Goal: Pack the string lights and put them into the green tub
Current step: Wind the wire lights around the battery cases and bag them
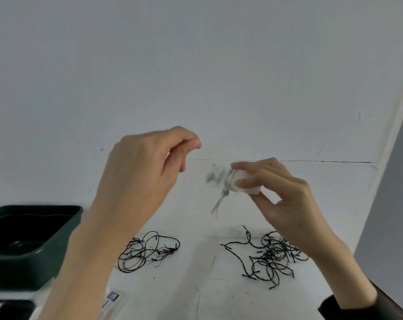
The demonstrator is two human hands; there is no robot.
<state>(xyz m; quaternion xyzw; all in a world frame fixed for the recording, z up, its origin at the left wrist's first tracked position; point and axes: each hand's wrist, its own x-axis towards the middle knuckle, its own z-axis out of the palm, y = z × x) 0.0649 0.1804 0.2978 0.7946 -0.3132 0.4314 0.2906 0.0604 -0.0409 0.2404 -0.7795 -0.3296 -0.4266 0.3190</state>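
- Closest, at the near right of the view, a dark sleeve [385,306] covers the right forearm up to the wrist.
- Near the table's [207,296] near-left corner lies a small clear packet [112,296] with a purple label. Beside it, at the very corner, is part of a dark container [9,308], too cut off to identify.
- Along the left edge stands the green tub [22,269], upright. Its inside is dark, and I cannot tell whether anything lies in it.
- On the bare white surface, mid-table, lie two loose tangles of black string lights, well apart. The left tangle [147,252] is just right of the tub, and the right tangle [272,255], the bigger one, is partly hidden behind the right wrist.
- Above the right tangle, the right hand [285,199] is raised off the table. Its thumb and curled fingers pinch a small white block [251,191].
- A blurred grey wire bundle [219,179] sticks out of the block's left end, with a short tail hanging down.
- Left of it and slightly higher, the left hand [145,172] is also in the air. Its fingers are curled and the thumb tip meets the forefinger. No strand shows between them, so I cannot tell whether they hold one.
- Farthest back, beyond the table's far edge, rises a plain pale wall [195,65].
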